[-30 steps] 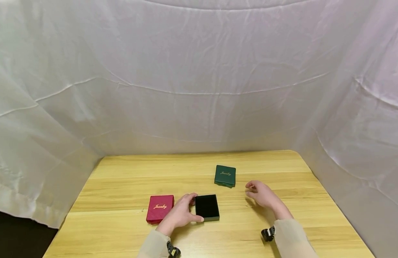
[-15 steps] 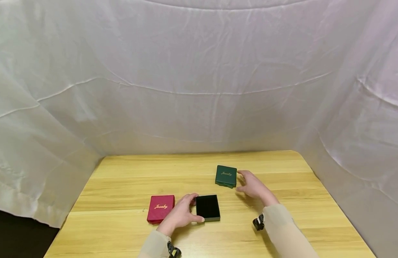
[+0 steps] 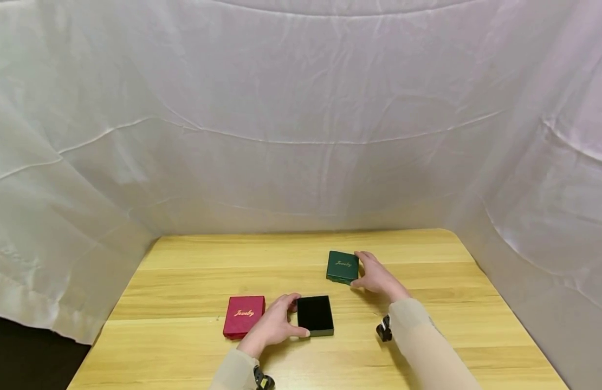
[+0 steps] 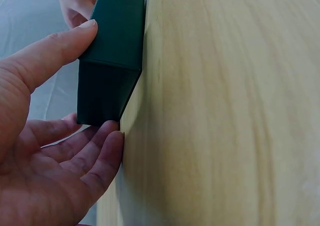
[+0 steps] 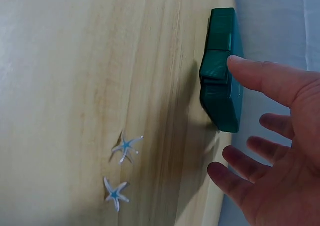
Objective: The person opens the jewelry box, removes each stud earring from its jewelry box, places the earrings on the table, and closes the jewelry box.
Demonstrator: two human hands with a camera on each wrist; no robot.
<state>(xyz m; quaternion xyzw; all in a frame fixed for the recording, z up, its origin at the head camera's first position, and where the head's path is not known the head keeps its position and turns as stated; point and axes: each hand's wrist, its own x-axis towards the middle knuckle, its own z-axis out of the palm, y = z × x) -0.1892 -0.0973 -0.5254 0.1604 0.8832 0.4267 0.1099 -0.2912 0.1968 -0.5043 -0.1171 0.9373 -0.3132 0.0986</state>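
Observation:
My left hand (image 3: 276, 323) holds the left side of a dark green jewelry box base (image 3: 315, 316), which stands on the table with its black insert facing up. In the left wrist view the thumb lies on one side of the base (image 4: 110, 45) and the fingertips touch its end. Behind and to the right lies a green jewelry box lid (image 3: 343, 265) with gold lettering and a ribbon bow (image 5: 217, 63). My right hand (image 3: 376, 276) is at the lid's right side, thumb against the bow's edge, other fingers spread apart from it in the right wrist view.
A red jewelry box (image 3: 244, 315) with gold lettering lies left of my left hand. Two small starfish-shaped earrings (image 5: 126, 146) with blue centres lie on the wooden table (image 3: 193, 276) near my right wrist. Pale cloth (image 3: 301, 162) hangs around the table.
My right hand has moved left and away from me, from beside the green lid to its right edge. My left hand and the box base have stayed in place.

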